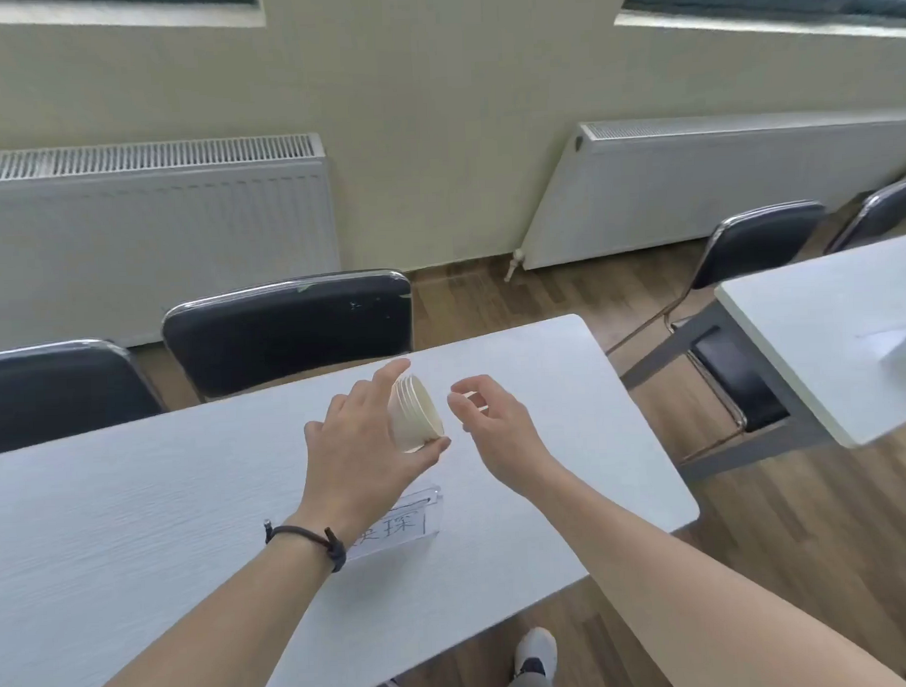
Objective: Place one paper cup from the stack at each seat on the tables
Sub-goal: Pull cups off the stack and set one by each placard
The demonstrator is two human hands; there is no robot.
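Note:
A short stack of cream paper cups (415,416) lies tilted on its side in my left hand (365,449), rims pointing up and to the right, above the white table (138,508). My left hand grips it between thumb and fingers. My right hand (489,424) hovers just right of the stack's rims, fingers curled and apart, holding nothing I can see. No single cup stands on the table near the hands.
A clear name card holder (401,525) with handwriting stands below my left wrist. Two black chairs (286,328) sit behind the table by the radiators. A second white table (826,340) with a paper on it and more chairs stands at right across a wooden-floor gap.

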